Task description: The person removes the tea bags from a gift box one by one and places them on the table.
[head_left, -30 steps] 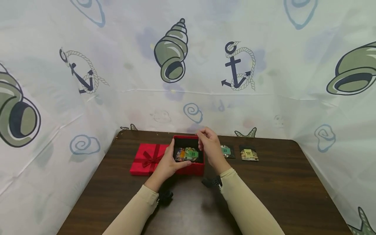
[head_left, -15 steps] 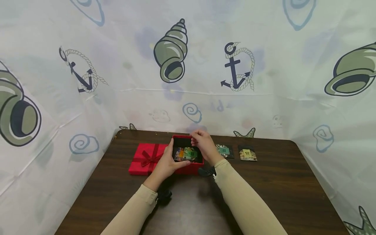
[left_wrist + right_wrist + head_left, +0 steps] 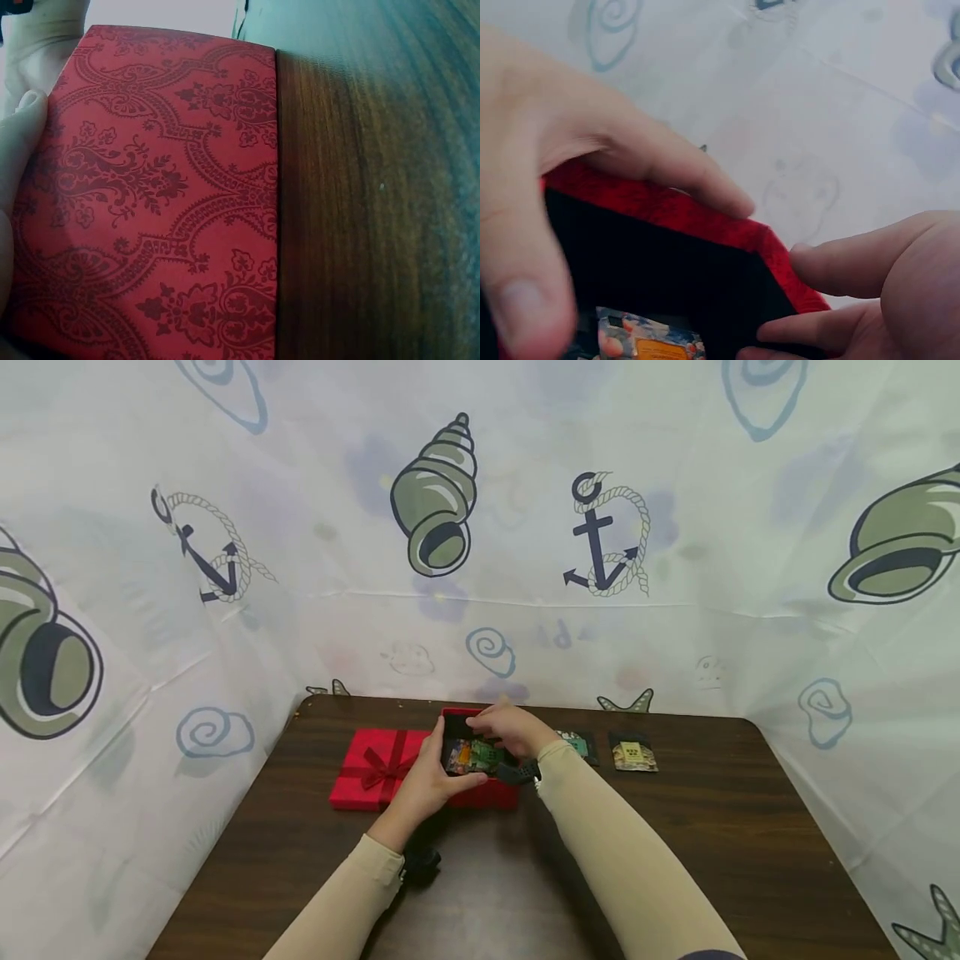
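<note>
My left hand (image 3: pixel 431 781) grips an uncovered red box (image 3: pixel 491 795) at its left side, fingers along the left wall and thumb over the front rim. Its patterned red wall (image 3: pixel 165 187) fills much of the left wrist view. Inside the black interior lie small printed packets (image 3: pixel 467 756), one with an orange label (image 3: pixel 664 349). Over the box's back part is my right hand (image 3: pixel 513 729), fingers fairly straight. In the right wrist view, one digit (image 3: pixel 840 262) reaches the rim while other fingers (image 3: pixel 802 328) extend inside; nothing shows between them.
A red lid (image 3: pixel 367 789) with a ribbon bow lies left of the box. Right of it on the dark wooden table (image 3: pixel 712 835) are a packet with a teal label (image 3: pixel 577 745) and one with a yellow label (image 3: pixel 633 753). A printed cloth (image 3: pixel 525 643) hangs behind.
My right hand has moved left and lower, from the box's right back corner to over its inside, and its fingers have spread from a pinched pose. My left hand has stayed put.
</note>
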`<state>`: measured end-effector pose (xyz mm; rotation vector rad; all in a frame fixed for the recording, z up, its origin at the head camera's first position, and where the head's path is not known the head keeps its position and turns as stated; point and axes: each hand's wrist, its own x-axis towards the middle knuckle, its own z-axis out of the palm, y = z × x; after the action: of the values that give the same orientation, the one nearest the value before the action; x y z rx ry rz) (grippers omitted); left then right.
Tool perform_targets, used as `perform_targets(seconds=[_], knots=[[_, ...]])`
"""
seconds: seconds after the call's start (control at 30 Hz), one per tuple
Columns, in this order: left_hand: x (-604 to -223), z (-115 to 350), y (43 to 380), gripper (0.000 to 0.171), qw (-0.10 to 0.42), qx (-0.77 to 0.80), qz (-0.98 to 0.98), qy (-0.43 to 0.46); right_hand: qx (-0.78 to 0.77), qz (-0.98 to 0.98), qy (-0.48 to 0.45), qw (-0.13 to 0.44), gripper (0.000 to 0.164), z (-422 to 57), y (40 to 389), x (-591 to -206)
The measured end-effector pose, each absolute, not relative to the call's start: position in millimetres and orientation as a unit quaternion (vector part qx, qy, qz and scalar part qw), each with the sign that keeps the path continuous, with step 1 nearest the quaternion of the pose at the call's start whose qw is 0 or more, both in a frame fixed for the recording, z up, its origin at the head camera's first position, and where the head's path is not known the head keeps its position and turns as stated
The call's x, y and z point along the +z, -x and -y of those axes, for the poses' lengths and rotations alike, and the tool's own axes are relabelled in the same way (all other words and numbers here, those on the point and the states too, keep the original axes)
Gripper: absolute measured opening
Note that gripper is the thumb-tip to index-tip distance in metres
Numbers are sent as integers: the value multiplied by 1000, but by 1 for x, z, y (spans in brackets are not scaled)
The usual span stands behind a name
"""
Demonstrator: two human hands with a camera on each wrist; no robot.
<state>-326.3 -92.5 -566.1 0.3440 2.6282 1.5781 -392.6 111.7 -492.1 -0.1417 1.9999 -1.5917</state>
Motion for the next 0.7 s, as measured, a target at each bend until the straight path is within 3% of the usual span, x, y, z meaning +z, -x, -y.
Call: perform_targets(seconds=[0.5,0.7], knots=[[-564,92,326,140,30,496,-862,-101,-505,-805,64,305,41,-101,397,-496],[-564,90,325,135,33,492,-865,-97,-381,-877,103,274,34,-96,395,-498]])
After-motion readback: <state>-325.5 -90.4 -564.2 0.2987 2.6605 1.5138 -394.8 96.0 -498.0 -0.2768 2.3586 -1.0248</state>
